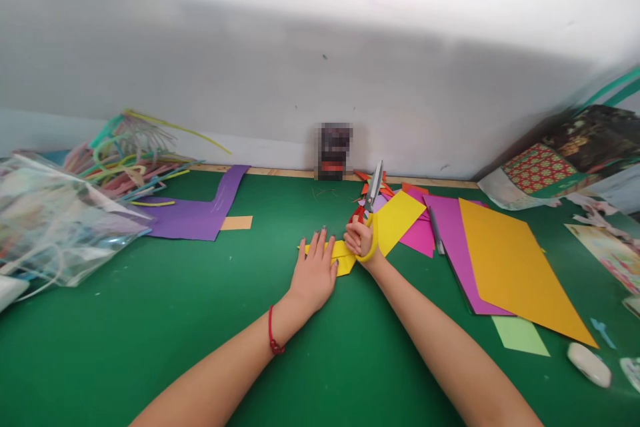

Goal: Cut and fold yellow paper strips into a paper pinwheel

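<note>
My left hand (pixel 316 273) lies flat with its fingers stretched out, over a folded piece of yellow paper (pixel 344 265) on the green table. A thin tip of the paper shows left of the fingers. My right hand (pixel 359 238) is closed beside it, at the paper's right end, with its fingers curled. It holds scissors (pixel 374 188) whose yellow handle loops round the hand and whose blades point away from me. Some red shows near the blades' base. A flat yellow sheet (pixel 405 217) lies just right of the right hand.
Red and pink paper pieces (pixel 417 237) lie behind the right hand, near a pen (pixel 437 230). Purple (pixel 453 247) and orange sheets (pixel 520 267) overlap at right. At left are purple paper (pixel 187 219) and a plastic bag (pixel 75 213) with colourful strips. A wall (pixel 250 80) stands behind.
</note>
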Demonstrator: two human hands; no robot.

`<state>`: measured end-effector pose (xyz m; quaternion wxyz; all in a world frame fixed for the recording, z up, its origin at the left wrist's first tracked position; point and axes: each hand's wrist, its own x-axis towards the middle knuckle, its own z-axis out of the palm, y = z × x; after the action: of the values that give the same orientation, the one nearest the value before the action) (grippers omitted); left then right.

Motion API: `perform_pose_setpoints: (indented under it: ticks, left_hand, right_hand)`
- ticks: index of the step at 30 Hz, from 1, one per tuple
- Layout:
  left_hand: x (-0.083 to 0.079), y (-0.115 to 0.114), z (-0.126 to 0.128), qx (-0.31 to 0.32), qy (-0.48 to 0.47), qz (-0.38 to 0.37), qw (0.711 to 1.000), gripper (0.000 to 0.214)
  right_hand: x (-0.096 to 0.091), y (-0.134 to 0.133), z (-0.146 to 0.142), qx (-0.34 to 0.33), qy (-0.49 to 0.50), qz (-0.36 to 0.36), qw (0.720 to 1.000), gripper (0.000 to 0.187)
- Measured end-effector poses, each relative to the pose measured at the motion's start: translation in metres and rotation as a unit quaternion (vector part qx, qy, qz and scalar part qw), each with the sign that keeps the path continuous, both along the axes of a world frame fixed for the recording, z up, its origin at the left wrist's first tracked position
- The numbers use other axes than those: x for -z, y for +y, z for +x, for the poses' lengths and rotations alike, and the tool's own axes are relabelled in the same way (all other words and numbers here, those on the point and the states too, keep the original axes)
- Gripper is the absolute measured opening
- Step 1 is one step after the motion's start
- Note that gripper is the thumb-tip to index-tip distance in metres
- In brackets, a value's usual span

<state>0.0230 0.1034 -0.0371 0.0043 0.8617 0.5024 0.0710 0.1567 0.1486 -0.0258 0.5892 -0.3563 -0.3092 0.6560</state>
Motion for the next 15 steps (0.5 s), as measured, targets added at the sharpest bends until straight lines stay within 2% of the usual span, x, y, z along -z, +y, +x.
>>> perform_pose_setpoints:
  ticks: [3,7,15]
  left_hand:
    - [0.000,0.000,0.000,0.001,0.002,-0.001,1.000,0.050]
    - [-0.002,0.000,0.000,0.001,0.002,-0.006,1.000,0.050]
    - [-0.001,0.000,-0.001,0.004,-0.001,-0.010,1.000,0.050]
  right_hand:
    - [-0.007,-0.001,0.006,0.006,0.002,-0.011,1.000,0.040]
    - [-0.013,-0.005,0.016,-0.024,0.003,0.003,1.000,0.040]
    - [0.005,-0.007,0.020,-0.025,-0.025,-0.021,0.999,0.043]
